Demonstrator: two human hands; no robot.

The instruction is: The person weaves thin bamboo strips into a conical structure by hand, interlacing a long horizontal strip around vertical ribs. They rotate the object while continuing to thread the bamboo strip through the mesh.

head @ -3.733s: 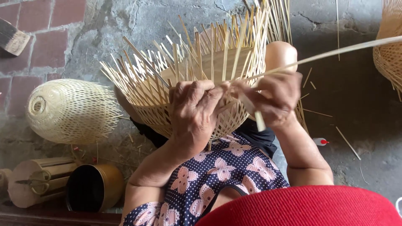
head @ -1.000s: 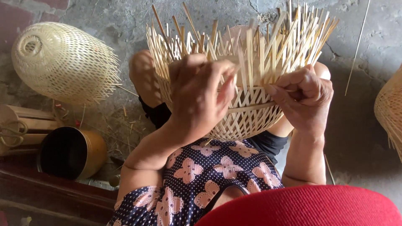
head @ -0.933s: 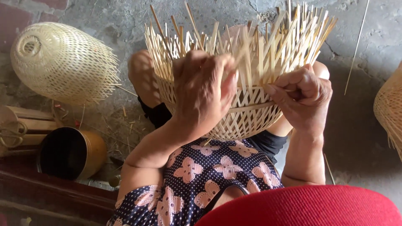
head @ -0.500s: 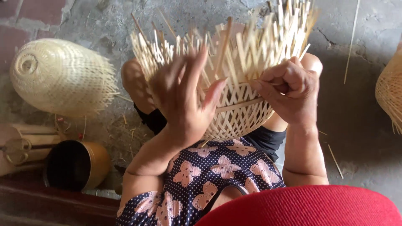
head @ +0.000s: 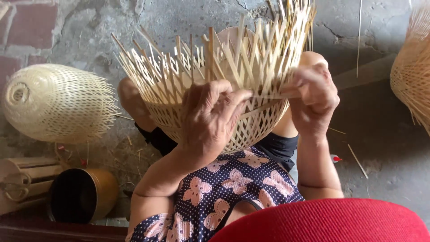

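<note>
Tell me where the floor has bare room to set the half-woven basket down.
Freest patch: the grey concrete floor between the right hand and the woven piece at the right edge, with a few stray splints. The left is crowded: finished woven shade, round tin, bamboo rolls.

Pale straw basket point(head: 251, 130), open lattice weave. Dark blue dress point(head: 224, 188), white dots, pink flowers. Red hat brim point(head: 331, 222). Grey floor point(head: 385, 148).

Cracked concrete floor point(head: 376, 148) w/ finished woven basket point(head: 56, 102), dark cylinder point(head: 80, 195), stray splints.
</note>
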